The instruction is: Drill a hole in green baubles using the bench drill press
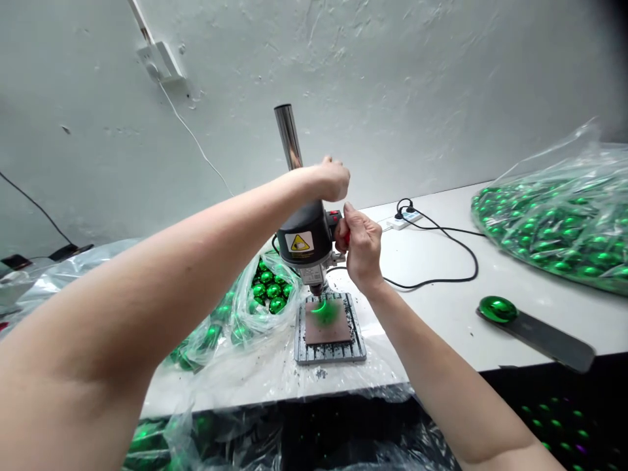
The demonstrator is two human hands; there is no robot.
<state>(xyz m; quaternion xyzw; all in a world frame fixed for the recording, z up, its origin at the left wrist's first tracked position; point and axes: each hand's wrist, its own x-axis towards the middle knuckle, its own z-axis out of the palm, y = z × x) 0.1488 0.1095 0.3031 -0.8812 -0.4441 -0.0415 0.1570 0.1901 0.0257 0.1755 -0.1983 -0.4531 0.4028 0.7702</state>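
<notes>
A small bench drill press (pixel 308 239) with a chrome column (pixel 288 134) stands on the white table. My right hand (pixel 363 245) is closed around its red-ended feed handle (pixel 345 237), thumb upward. Higher up, my left hand (pixel 335 180) curls into a fist over the black motor housing, the forearm crossing in front of it. What those fingers hold, if anything, is hidden. Below the drill chuck, a shiny green shape (pixel 326 311) is smeared by motion over a brown board (pixel 328 332). That board lies on the grooved metal base (pixel 330 356), with dark chips around it.
A plastic bag of green balls (pixel 272 291) sits left of the base. Another large bag of them (pixel 554 229) fills the table's right side. A green ornament piece (pixel 498 309) lies on a dark flat bar (pixel 544 337). A black cable (pixel 441 281) loops from a power strip (pixel 405 219).
</notes>
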